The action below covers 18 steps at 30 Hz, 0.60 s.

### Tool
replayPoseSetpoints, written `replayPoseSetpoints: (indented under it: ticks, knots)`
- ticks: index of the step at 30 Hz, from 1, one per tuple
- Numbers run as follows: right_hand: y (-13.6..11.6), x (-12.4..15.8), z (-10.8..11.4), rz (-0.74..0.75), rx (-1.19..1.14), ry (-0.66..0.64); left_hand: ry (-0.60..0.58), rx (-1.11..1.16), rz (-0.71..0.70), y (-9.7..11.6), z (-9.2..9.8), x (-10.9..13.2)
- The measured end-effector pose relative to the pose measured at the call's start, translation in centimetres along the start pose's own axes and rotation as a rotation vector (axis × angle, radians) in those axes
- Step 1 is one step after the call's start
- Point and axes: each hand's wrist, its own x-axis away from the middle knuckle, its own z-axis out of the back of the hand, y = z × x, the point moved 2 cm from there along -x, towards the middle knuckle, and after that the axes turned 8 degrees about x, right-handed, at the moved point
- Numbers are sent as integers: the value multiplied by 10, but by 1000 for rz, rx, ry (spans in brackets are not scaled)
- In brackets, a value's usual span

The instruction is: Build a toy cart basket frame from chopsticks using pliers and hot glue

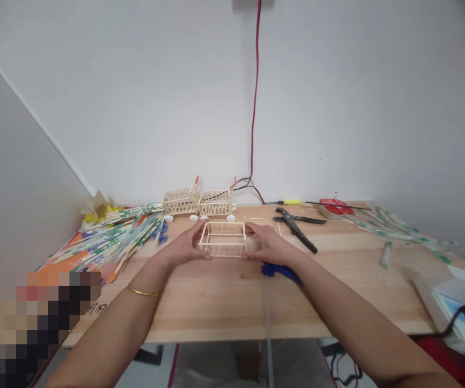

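Observation:
A small open box frame of thin wooden sticks (223,239) rests on the wooden table (224,302), held between both hands. My left hand (184,247) presses its left end, fingers curled round the frame. My right hand (266,245) grips the right end the same way. Behind the frame stand two finished stick carts with white wheels (198,203), side by side near the wall.
A heap of wrapped sticks (115,240) lies at the left. Black pliers (297,226), a yellow-handled tool (284,202) and a red object (335,207) lie at the back right. A blue tool (280,271) lies under my right forearm. A red-black wire (254,108) hangs down the wall.

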Motion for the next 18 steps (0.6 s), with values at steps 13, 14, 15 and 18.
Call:
replayPoseSetpoints:
  ticks: [13,14,15,18]
  knots:
    - [9,-2,-1,-110,-568,-3,98,430,-31,4,6,-3]
    - [9,-3,-1,-92,-683,-25,103,459,-46,5,6,-3]
    - [9,-3,-2,-70,-801,-40,105,477,-57,5,6,-3]
    - [11,-3,-4,-55,-1098,-97,140,471,-46,4,5,-3]
